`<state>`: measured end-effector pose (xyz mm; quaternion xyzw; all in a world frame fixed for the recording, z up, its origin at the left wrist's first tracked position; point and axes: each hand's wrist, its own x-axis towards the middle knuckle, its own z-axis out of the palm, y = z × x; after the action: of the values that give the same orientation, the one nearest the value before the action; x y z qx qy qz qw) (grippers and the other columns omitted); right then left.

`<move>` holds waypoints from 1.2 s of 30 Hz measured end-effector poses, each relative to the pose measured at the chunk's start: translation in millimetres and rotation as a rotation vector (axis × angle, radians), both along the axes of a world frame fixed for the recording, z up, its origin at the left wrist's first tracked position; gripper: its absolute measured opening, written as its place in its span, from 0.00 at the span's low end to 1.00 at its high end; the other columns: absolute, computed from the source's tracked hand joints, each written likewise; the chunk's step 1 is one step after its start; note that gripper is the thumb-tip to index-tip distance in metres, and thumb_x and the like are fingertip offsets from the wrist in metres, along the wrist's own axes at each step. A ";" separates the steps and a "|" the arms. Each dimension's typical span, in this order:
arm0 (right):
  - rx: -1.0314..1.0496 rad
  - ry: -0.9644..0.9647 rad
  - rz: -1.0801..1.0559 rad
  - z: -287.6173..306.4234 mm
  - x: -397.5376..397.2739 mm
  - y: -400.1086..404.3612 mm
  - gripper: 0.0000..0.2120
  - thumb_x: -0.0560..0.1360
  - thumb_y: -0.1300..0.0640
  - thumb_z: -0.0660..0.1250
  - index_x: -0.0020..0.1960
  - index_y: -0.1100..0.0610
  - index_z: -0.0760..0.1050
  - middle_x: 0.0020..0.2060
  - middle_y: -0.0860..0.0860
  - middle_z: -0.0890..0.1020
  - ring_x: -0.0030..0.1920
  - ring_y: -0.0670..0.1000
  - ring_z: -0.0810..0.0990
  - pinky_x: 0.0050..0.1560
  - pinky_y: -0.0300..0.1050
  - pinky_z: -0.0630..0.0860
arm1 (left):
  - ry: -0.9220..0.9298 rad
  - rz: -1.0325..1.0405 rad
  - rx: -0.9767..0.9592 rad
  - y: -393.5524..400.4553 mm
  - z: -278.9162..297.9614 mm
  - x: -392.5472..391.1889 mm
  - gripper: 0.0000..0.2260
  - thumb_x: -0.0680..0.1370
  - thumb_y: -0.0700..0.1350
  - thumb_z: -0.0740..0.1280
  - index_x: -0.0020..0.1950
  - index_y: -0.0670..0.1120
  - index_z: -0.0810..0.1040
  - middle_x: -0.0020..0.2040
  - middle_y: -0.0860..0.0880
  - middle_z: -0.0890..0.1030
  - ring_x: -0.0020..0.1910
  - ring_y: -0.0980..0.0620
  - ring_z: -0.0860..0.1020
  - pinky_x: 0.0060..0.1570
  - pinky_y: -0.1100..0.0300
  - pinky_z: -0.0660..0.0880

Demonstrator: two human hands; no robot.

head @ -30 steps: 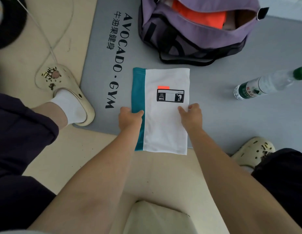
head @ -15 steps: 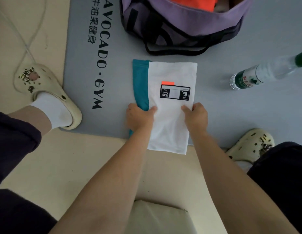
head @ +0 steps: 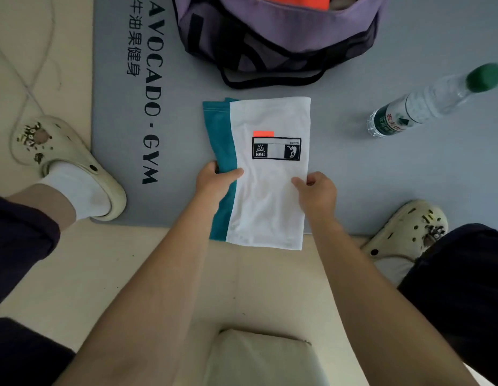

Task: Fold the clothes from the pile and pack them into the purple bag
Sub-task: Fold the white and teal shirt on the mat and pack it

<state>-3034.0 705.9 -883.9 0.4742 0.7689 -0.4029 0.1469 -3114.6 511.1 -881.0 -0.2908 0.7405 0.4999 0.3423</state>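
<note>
A folded white and teal garment (head: 267,121) with a black label and an orange tag lies on the grey gym mat (head: 395,176), its near end over the mat's edge. My left hand (head: 214,182) grips its teal left edge at mid length, thumb on top and fingers curled under. My right hand (head: 316,190) pinches the white right edge at the same height. The purple bag (head: 284,32) stands open at the far side of the mat, with orange cloth showing inside it.
A clear water bottle (head: 426,105) with a green cap lies on the mat at right. My feet in cream clogs (head: 75,168) stand at left and at right (head: 403,229). A pale cushion (head: 259,358) sits near my knees. A thin cable (head: 25,79) runs over the floor at left.
Both hands have gone from lying on the garment to gripping its side edges. The left edge is lifted slightly.
</note>
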 end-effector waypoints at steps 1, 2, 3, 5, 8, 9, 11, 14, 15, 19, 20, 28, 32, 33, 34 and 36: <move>-0.024 0.019 -0.030 0.3 0.0 1.0 0.12 0.74 0.53 0.71 0.41 0.61 0.73 0.32 0.50 0.75 0.35 0.52 0.73 0.32 0.41 0.68 | -0.037 -0.012 0.054 -5.7 -0.3 -3.3 0.12 0.72 0.44 0.76 0.53 0.46 0.79 0.48 0.49 0.84 0.44 0.51 0.82 0.46 0.58 0.78; -0.046 0.035 -0.050 0.8 -0.4 2.2 0.12 0.74 0.54 0.71 0.42 0.63 0.75 0.33 0.51 0.75 0.35 0.52 0.72 0.33 0.41 0.69 | -0.067 -0.032 0.100 -10.6 -1.0 -6.6 0.12 0.72 0.42 0.75 0.54 0.46 0.80 0.51 0.49 0.84 0.47 0.51 0.82 0.48 0.58 0.79; -0.063 0.047 -0.061 1.8 -0.8 3.6 0.12 0.74 0.54 0.71 0.44 0.64 0.76 0.35 0.52 0.76 0.35 0.51 0.73 0.35 0.42 0.70 | -0.092 -0.052 0.139 -15.1 -1.4 -9.7 0.12 0.73 0.41 0.75 0.55 0.45 0.80 0.52 0.48 0.85 0.49 0.51 0.83 0.48 0.58 0.78; -0.112 0.087 -0.077 4.8 -3.1 7.2 0.11 0.75 0.55 0.71 0.45 0.64 0.77 0.36 0.52 0.77 0.36 0.50 0.74 0.38 0.42 0.73 | -0.112 -0.046 0.200 -22.3 -1.3 -15.3 0.11 0.74 0.40 0.74 0.55 0.44 0.81 0.53 0.48 0.85 0.49 0.52 0.83 0.46 0.62 0.78; -0.327 0.224 -0.189 12.8 -10.4 13.9 0.06 0.76 0.57 0.70 0.46 0.60 0.78 0.36 0.50 0.78 0.34 0.47 0.75 0.32 0.36 0.73 | -0.093 0.121 0.294 -29.0 0.0 -19.7 0.08 0.74 0.42 0.75 0.52 0.45 0.83 0.49 0.51 0.86 0.48 0.54 0.84 0.42 0.65 0.79; -0.382 0.248 -0.213 14.4 -13.6 16.2 0.05 0.77 0.58 0.70 0.47 0.60 0.77 0.37 0.51 0.79 0.34 0.47 0.76 0.32 0.36 0.73 | -0.082 0.173 0.316 -30.5 0.6 -20.3 0.07 0.74 0.43 0.75 0.51 0.45 0.83 0.48 0.51 0.87 0.48 0.54 0.85 0.42 0.64 0.80; -0.390 0.213 -0.166 14.2 -19.6 19.7 0.06 0.77 0.57 0.69 0.49 0.59 0.76 0.40 0.52 0.79 0.35 0.47 0.76 0.33 0.37 0.73 | -0.079 0.172 0.312 -32.6 0.3 -20.5 0.08 0.74 0.45 0.75 0.52 0.47 0.82 0.50 0.52 0.86 0.49 0.54 0.85 0.45 0.63 0.79; -0.359 0.116 -0.059 12.6 -26.8 21.1 0.08 0.78 0.55 0.68 0.52 0.59 0.73 0.46 0.55 0.82 0.41 0.51 0.80 0.36 0.39 0.76 | -0.098 0.077 0.299 -33.8 0.3 -19.3 0.10 0.75 0.44 0.73 0.56 0.47 0.81 0.52 0.52 0.86 0.51 0.55 0.84 0.47 0.62 0.78; -0.363 0.110 -0.056 13.4 -27.6 21.0 0.09 0.77 0.56 0.69 0.53 0.58 0.72 0.49 0.56 0.82 0.43 0.52 0.81 0.38 0.41 0.77 | -0.082 0.081 0.283 -34.8 0.2 -19.2 0.12 0.76 0.42 0.73 0.59 0.45 0.80 0.54 0.50 0.85 0.50 0.55 0.84 0.48 0.60 0.78; -0.527 0.323 -0.149 19.7 -22.3 26.1 0.15 0.76 0.65 0.69 0.57 0.55 0.67 0.44 0.58 0.84 0.38 0.52 0.82 0.38 0.43 0.79 | 0.049 0.202 0.248 -41.4 5.1 -19.1 0.26 0.75 0.35 0.72 0.70 0.45 0.69 0.62 0.45 0.81 0.56 0.49 0.82 0.58 0.52 0.78; -0.582 0.379 -0.149 21.3 -20.9 28.9 0.16 0.76 0.66 0.68 0.58 0.54 0.68 0.42 0.56 0.84 0.37 0.51 0.83 0.39 0.42 0.79 | 0.071 0.228 0.287 -43.7 7.4 -19.3 0.30 0.75 0.34 0.72 0.73 0.48 0.67 0.63 0.46 0.80 0.57 0.49 0.82 0.58 0.52 0.78; -0.802 0.416 -0.034 35.5 -30.2 42.0 0.15 0.75 0.64 0.69 0.58 0.51 0.82 0.48 0.47 0.85 0.51 0.48 0.83 0.52 0.42 0.76 | 0.238 -0.067 0.351 -52.5 29.5 -35.5 0.18 0.76 0.35 0.70 0.60 0.56 0.82 0.63 0.52 0.82 0.63 0.52 0.79 0.68 0.50 0.72; -0.820 0.375 0.042 43.1 -38.9 46.8 0.20 0.72 0.68 0.70 0.60 0.51 0.80 0.45 0.48 0.86 0.50 0.47 0.83 0.54 0.39 0.78 | 0.229 -0.165 0.296 -59.2 35.5 -46.5 0.17 0.72 0.36 0.74 0.53 0.56 0.85 0.54 0.56 0.85 0.58 0.55 0.81 0.57 0.63 0.77; -0.813 0.367 0.058 45.2 -40.9 47.6 0.21 0.71 0.68 0.71 0.60 0.51 0.80 0.45 0.49 0.86 0.51 0.48 0.83 0.57 0.40 0.77 | 0.226 -0.159 0.304 -59.8 36.2 -48.4 0.19 0.71 0.35 0.75 0.55 0.56 0.85 0.54 0.56 0.85 0.56 0.55 0.82 0.53 0.66 0.78; -0.795 0.359 0.074 47.3 -43.2 47.7 0.22 0.71 0.69 0.72 0.60 0.51 0.80 0.47 0.52 0.86 0.51 0.50 0.84 0.60 0.41 0.77 | 0.232 -0.150 0.299 -59.7 35.9 -49.9 0.20 0.71 0.34 0.75 0.56 0.56 0.84 0.53 0.56 0.85 0.55 0.55 0.83 0.50 0.67 0.78; -0.723 0.340 0.115 51.3 -48.9 47.0 0.23 0.70 0.69 0.73 0.61 0.51 0.79 0.48 0.54 0.86 0.50 0.51 0.84 0.59 0.41 0.77 | 0.265 -0.135 0.255 -58.5 33.7 -52.6 0.22 0.70 0.33 0.75 0.57 0.55 0.83 0.54 0.55 0.85 0.53 0.56 0.83 0.49 0.66 0.79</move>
<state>-3082.8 752.8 -832.6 0.2749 0.6162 -0.7112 0.1972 -3167.1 452.7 -847.3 -0.1264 0.7275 0.5995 0.3088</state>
